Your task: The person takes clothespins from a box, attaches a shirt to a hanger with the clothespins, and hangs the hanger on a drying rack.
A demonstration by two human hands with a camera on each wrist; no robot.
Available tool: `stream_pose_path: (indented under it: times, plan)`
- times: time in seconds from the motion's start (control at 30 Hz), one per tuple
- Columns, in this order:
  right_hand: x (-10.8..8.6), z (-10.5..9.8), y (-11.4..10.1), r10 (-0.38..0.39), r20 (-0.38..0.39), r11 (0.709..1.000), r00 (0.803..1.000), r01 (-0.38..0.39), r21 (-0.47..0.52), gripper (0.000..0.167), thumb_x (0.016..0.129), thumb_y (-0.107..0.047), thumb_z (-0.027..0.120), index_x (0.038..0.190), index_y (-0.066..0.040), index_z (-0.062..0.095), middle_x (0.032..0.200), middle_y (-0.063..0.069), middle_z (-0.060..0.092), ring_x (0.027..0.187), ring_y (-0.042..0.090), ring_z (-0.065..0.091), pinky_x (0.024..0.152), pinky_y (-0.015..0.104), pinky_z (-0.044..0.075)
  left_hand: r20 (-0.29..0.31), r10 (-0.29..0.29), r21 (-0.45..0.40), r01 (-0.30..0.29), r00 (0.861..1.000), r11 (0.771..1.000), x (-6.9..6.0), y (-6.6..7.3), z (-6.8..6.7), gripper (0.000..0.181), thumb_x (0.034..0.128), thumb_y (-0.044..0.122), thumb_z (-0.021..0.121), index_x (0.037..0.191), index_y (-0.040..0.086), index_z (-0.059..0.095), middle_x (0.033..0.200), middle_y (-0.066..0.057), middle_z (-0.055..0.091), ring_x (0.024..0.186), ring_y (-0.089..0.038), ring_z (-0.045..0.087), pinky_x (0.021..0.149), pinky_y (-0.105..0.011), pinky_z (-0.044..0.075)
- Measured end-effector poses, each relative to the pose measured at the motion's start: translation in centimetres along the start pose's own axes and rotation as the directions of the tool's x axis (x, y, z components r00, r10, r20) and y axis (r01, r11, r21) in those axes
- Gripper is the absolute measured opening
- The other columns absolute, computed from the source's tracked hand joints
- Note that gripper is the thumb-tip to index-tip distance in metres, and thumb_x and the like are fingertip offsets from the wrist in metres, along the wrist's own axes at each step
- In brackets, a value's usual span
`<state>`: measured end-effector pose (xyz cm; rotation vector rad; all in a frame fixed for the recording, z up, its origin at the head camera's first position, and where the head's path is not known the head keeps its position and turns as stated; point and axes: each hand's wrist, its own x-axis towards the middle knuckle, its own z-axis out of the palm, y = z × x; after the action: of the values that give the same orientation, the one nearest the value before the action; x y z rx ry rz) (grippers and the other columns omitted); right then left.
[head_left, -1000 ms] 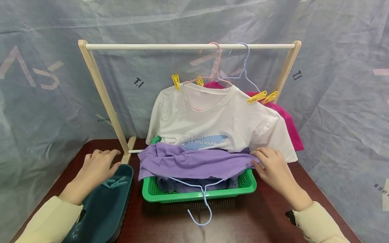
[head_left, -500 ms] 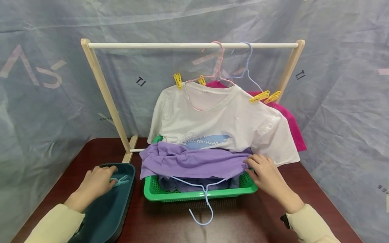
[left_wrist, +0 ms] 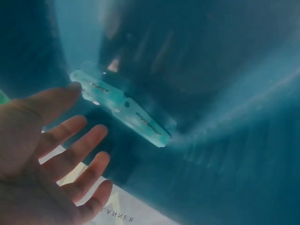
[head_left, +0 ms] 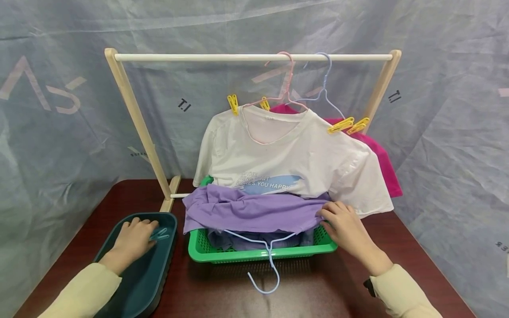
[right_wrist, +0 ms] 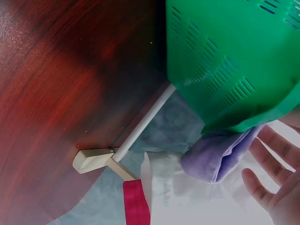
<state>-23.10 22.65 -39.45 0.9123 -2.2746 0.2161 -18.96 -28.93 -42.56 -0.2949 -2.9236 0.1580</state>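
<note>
My left hand (head_left: pixel 135 240) reaches into the dark teal tray (head_left: pixel 135 285) at the left. Its fingers are spread and loosely bent, beside the light blue clothespins (head_left: pixel 161 234). In the left wrist view the thumb tip meets or nearly meets one end of these clothespins (left_wrist: pixel 124 105). A purple shirt (head_left: pixel 254 214) lies across the green basket (head_left: pixel 262 255), with a light blue hanger (head_left: pixel 271 260) sticking out toward me. At the shirt's right end is my right hand (head_left: pixel 347 227), its fingertips against the cloth edge; the right wrist view shows those fingers (right_wrist: pixel 269 161) fairly straight.
Behind the basket stands a wooden rack with a white rail (head_left: pixel 199 57). On it hang a white T-shirt (head_left: pixel 278 154) and a magenta garment (head_left: pixel 383 165), with several yellow clothespins (head_left: pixel 341 125) on their shoulders. Darker clothing (head_left: pixel 254 242) lies in the basket.
My left hand has come down and right from above the tray's far end to the clothespins. The right hand has shifted slightly left along the purple shirt's edge.
</note>
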Motion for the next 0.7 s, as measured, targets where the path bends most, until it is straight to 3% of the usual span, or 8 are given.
stream_pose_path:
  times: [0.7]
  plan:
    - [-0.2, 0.1, 0.1, -0.006, -0.064, 1.000, 0.998, 0.004, -0.025, 0.014, 0.069, -0.013, 0.071, 0.080, -0.011, 0.064, 0.082, 0.001, 0.061, 0.081, 0.022, 0.054, 0.066, 0.039, 0.036, -0.051, 0.005, -0.003, -0.006, 0.999, 1.000, 1.2, 0.2, 2.8, 0.041, 0.0691, 0.030, 0.077, 0.098, 0.005, 0.063, 0.089, -0.013, 0.065, 0.084, -0.034, 0.055, 0.068, -0.053, 0.042]
